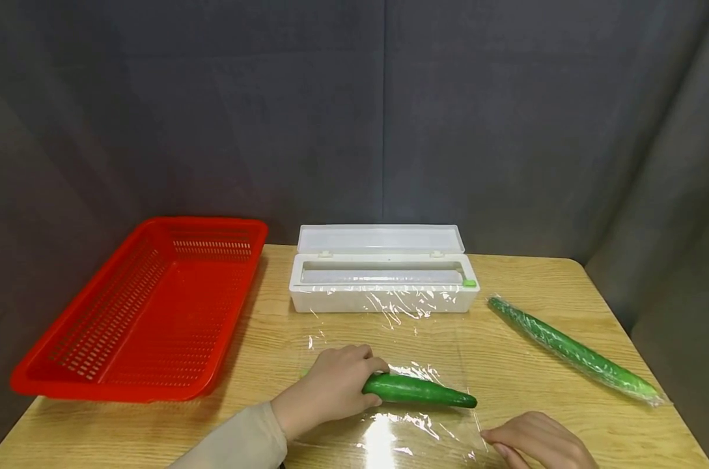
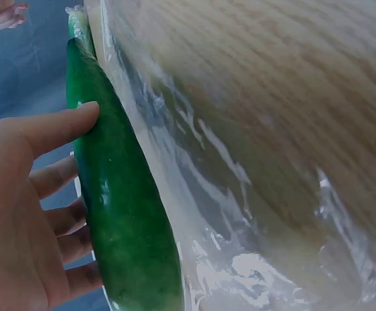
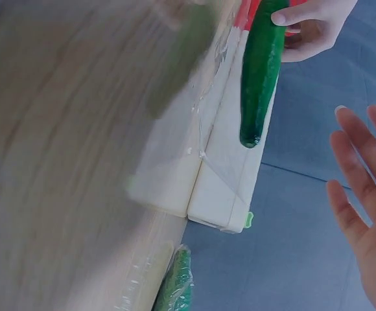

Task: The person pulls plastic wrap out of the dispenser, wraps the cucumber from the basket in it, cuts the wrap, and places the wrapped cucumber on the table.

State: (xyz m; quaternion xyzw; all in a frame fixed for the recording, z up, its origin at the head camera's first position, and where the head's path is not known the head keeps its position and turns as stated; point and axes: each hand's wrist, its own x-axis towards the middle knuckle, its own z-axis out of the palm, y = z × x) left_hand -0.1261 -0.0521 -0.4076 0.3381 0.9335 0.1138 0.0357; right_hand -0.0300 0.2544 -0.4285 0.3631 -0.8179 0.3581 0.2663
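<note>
My left hand (image 1: 339,384) grips a green cucumber (image 1: 418,391), its thumb on one side and its fingers on the other. The cucumber lies sideways over a sheet of clear plastic wrap (image 1: 413,430) spread on the table. In the left wrist view the thumb (image 2: 65,126) rests on the cucumber's skin. My right hand (image 1: 538,440) is beside the wrap's right edge, below the cucumber's tip. The right wrist view shows that hand's fingers (image 3: 363,168) spread and relaxed, with nothing between them. The wrap runs back to a white dispenser box (image 1: 383,299) whose lid stands up.
A red plastic basket (image 1: 202,326) stands on the left of the wooden table (image 1: 260,365). To the right lies another cucumber (image 1: 577,352), wrapped in clear film. The box has a green slider (image 1: 469,283) at its right end. Grey curtains (image 1: 383,130) hang behind.
</note>
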